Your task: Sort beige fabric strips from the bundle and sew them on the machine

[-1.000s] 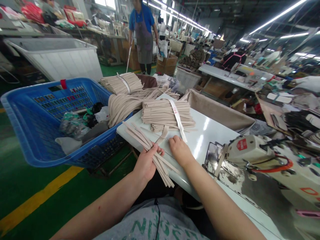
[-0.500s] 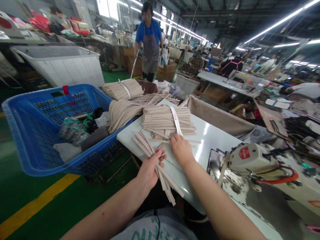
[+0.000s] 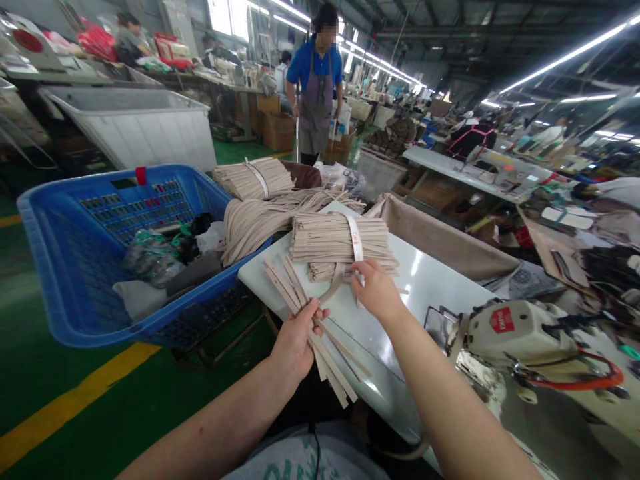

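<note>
Beige strips [image 3: 285,283] in the left hand [image 3: 296,343]: a loose fan is gripped across the middle by the closed hand, its ends splayed on both sides.

Right hand [image 3: 376,290]: held narrow at the lower edge of a banded bundle [image 3: 320,241], beside the hanging end of its white band [image 3: 356,241]; whether anything is pinched cannot be told.

Surface [image 3: 425,287]: the bundle lies on this white top, near its corner.

Farther out: a coil of strips [image 3: 250,230] slumps across the rim of a blue plastic crate [image 3: 90,183]; a second bundle [image 3: 253,179] lies beyond it. A sewing machine head [image 3: 520,333] stands to the right.

Risk, fan: strips could be dropped to the floor if the grip is slackened, as they are held loosely beyond the surface edge.

Risk, band: the bundle could be loosened if the band is tugged.

Risk, coil: it could be slid into the crate if nudged.
</note>
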{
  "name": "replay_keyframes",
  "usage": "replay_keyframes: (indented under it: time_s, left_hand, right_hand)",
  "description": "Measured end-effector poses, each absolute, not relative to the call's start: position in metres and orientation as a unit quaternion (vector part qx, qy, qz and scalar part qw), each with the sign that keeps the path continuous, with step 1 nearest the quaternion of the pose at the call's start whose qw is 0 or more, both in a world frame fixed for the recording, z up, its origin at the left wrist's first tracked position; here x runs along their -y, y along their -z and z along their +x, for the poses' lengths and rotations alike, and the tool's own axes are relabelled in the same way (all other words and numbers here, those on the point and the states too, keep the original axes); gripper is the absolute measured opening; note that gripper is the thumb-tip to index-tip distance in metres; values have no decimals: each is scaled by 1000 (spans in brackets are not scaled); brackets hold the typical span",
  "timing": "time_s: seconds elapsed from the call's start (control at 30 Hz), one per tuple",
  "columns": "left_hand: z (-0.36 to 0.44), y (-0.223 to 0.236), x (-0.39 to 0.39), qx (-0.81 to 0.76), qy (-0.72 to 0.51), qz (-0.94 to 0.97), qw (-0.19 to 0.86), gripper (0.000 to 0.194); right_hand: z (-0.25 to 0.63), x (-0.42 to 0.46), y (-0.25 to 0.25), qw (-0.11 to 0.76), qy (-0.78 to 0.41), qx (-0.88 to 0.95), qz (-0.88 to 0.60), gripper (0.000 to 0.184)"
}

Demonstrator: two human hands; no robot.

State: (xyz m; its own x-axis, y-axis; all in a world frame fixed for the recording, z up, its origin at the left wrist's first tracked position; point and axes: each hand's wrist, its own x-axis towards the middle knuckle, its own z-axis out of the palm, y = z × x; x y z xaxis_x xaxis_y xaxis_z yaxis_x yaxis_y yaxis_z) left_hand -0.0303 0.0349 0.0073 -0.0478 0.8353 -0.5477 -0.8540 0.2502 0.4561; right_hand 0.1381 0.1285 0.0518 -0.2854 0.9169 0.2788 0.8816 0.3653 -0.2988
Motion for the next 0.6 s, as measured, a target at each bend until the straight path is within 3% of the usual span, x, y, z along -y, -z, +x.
replay_keyframes:
  time_s: [0.1, 0.23, 0.47, 0.6]
  left_hand:
    - [-36, -12, -31, -379, -603, 2, 702, 34]
    - [-39, -13, -28, -382, -591, 13, 711, 35]
    - [-31, -11, -25, -399, -560, 7, 726, 31]
    - [-28, -8, -23, -386, -559, 12, 734, 25]
  right_hand:
    - [159, -159, -36, 179, 52, 748, -637, 45]
    - [175, -164, -19, 106, 95, 792, -593, 57]
    - [181, -145, -9, 60, 108, 807, -578, 51]
    - [183, -136, -5, 60, 110, 815, -566, 37]
